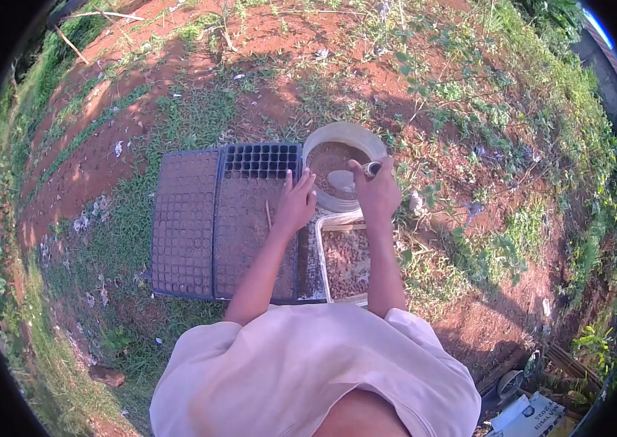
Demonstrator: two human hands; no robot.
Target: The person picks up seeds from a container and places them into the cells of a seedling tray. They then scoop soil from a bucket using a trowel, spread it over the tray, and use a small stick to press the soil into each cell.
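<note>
My right hand (379, 191) is wrapped round the dark handle (372, 169) of a scoop, whose pale blade (342, 180) rests over the soil in a round translucent tub (345, 131). My left hand (297, 205), fingers spread, lies at the right edge of the middle seedling tray (250, 211). That tray is mostly covered with soil, while dark hollow cells show at its far end. A thin stick (268, 215) lies on its soil. To the left, a second seedling tray (184, 222) has its cells filled with soil.
A white rectangular container (321, 251) holding brown lumps stands in front of the tub. Grass and red soil surround the trays, with weeds (497, 240) at the right. Printed sacks or sheets (530, 416) and other items lie at the lower right.
</note>
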